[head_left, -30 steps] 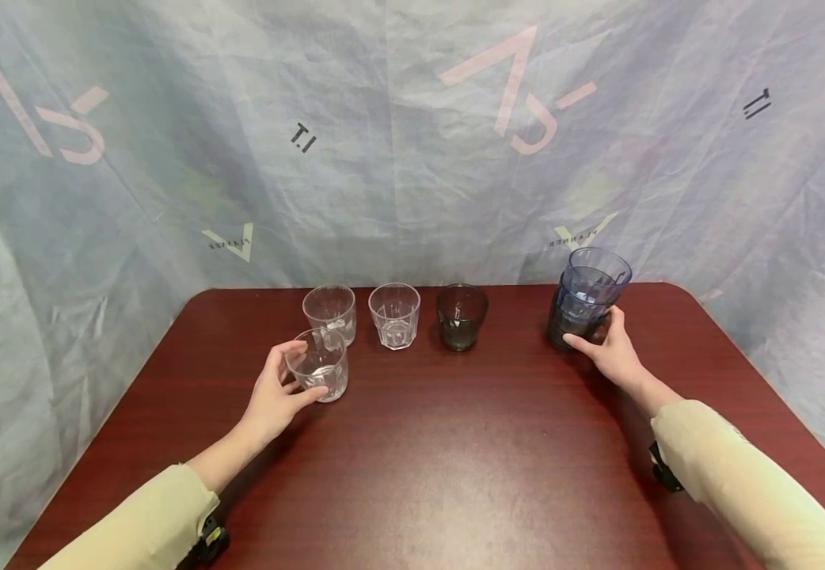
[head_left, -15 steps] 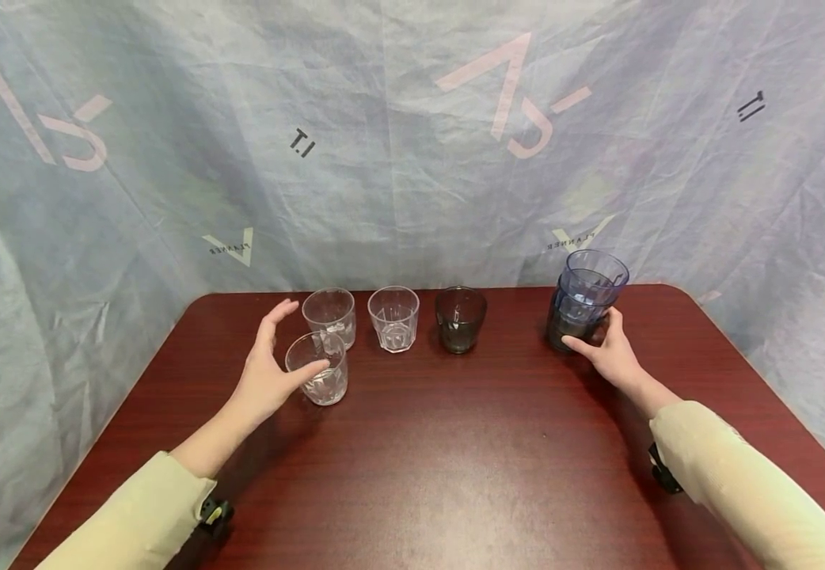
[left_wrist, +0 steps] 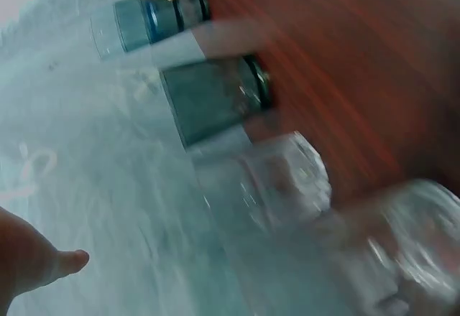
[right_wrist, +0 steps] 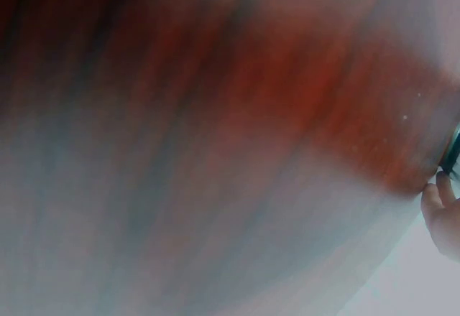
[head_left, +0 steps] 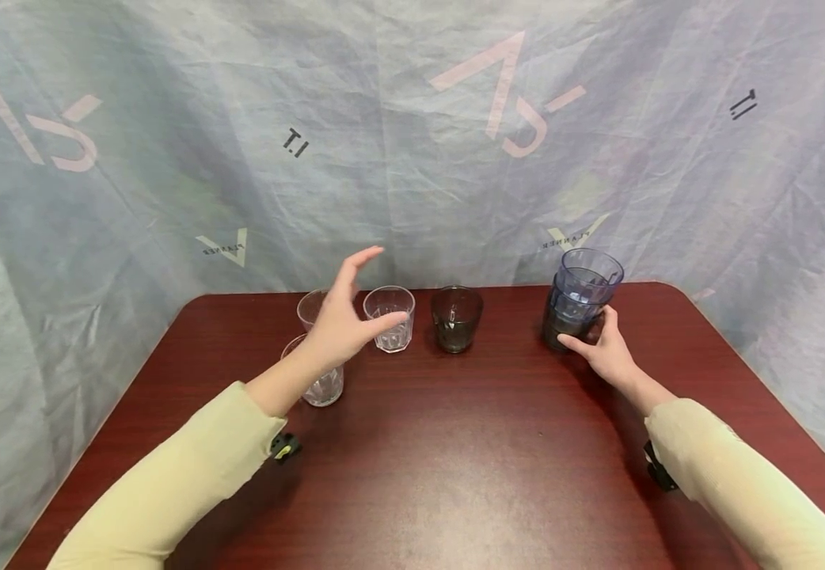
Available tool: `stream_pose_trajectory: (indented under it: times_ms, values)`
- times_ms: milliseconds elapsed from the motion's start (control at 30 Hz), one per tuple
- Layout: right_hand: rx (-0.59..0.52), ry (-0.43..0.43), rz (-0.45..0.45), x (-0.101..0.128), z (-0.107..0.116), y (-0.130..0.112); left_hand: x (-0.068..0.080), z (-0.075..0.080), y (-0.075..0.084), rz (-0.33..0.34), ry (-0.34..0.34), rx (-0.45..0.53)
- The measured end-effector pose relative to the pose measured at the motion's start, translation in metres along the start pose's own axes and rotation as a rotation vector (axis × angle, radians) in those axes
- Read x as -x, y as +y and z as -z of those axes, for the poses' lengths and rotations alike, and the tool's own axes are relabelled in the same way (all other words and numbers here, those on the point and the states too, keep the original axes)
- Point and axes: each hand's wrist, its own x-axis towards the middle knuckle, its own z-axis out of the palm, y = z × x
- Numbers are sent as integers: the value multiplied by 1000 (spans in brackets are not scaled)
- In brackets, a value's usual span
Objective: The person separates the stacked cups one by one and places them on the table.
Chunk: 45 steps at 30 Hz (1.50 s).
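You get a bright, evenly lit head view, sharp throughout, with soft shadows under both arms and a dull sheen on the near desk [head_left: 455, 491]. Your left wrist view smears with motion blur. Your right wrist view is almost wholly out of focus.

blue tumblers [head_left: 587, 285], clear glasses [head_left: 389, 317], red-brown table [head_left: 455, 459]
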Motion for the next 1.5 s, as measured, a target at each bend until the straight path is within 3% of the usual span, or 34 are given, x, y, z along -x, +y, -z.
stream_pose_trajectory:
  times_ms: [300, 533, 767, 967, 1233, 1500]
  values:
    - [-4, 19, 9, -1, -3, 1, -40, -60, 7, 49, -107, 80]
    - [-14, 7, 2, 4, 0, -10, -68, -99, 2, 81, -144, 128]
    - [12, 9, 7, -2, -2, 4, -89, -135, -6, 89, -157, 164]
    - [11, 5, 8, 0, -1, 1, -101, -166, -10, 107, -169, 195]
    - [12, 1, 6, 2, 1, -1, -109, -206, -13, 169, -130, 244]
    - [12, -12, -4, 3, 0, 0, -107, -229, -17, 222, -143, 240]
